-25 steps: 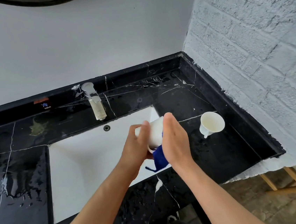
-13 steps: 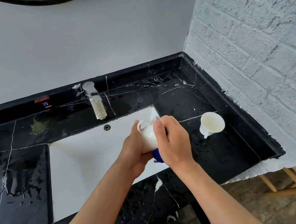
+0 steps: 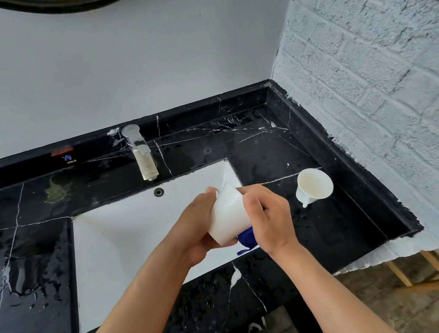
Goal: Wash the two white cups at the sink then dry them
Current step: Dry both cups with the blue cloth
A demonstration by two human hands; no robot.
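Head view: L hand wrapped round white cup, tilted, held over R end of sink; R hand fingers curled on cup's side w/ blue cloth gripped beneath. 2nd cup lying tilted on black counter, R of sink, apart from hands. Tap behind sink.

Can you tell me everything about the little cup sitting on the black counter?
The small white cup looks like smooth glazed china, with a wide round mouth, a body that narrows downward, and a small handle pointing toward the person. It stands on the wet black marble counter, right of the white sink, near the brick wall. It looks empty inside. Neither hand touches it.
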